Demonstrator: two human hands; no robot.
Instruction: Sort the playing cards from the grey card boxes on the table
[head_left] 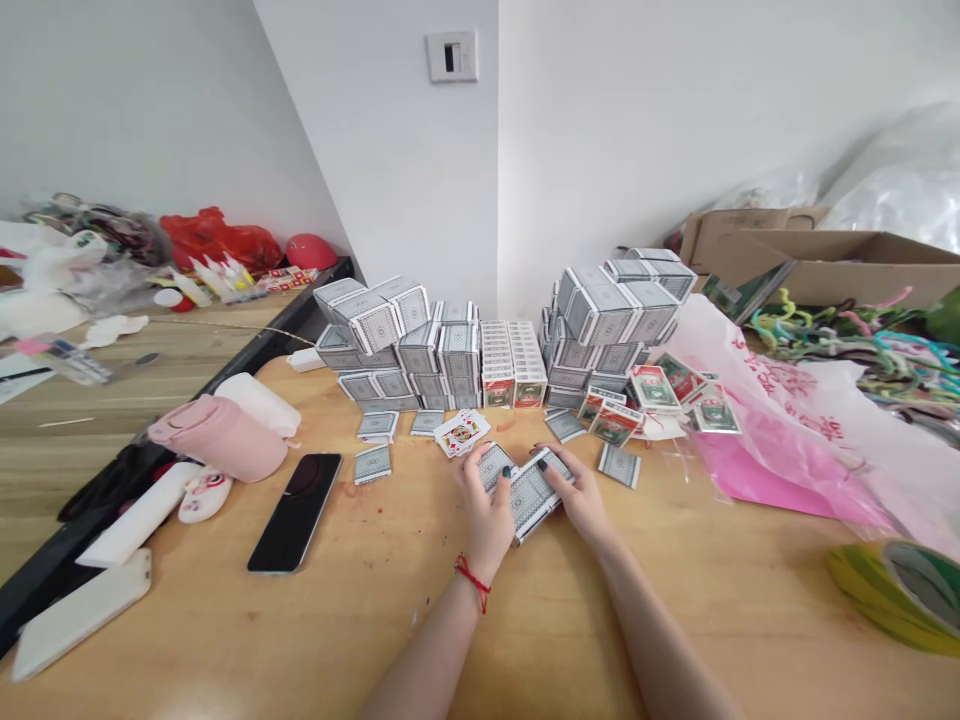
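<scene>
My left hand point(487, 500) is closed on a grey-backed playing card point(491, 462), its thumb lying over the card's right side. My right hand point(574, 492) grips a box-like block covered in grey playing-card backs point(534, 497), with dark-nailed fingers on its top and far edge. Card and block meet between the hands, low over the wooden table. Whether the left fingers also touch the block is hidden. Just beyond lie a fanned pile of face-up cards point(461, 432) and several folded cards, one point(564, 425) past my right hand and another point(619, 465) to its right.
Stacked card blocks stand at back left point(375, 330) and back right point(607, 310), with rows of card packs point(513, 365) between. Loose red-and-green packs point(656, 388) lie right. A phone point(295, 512) and pink bottle point(225, 437) are left; yellow tape point(892, 595) is near right.
</scene>
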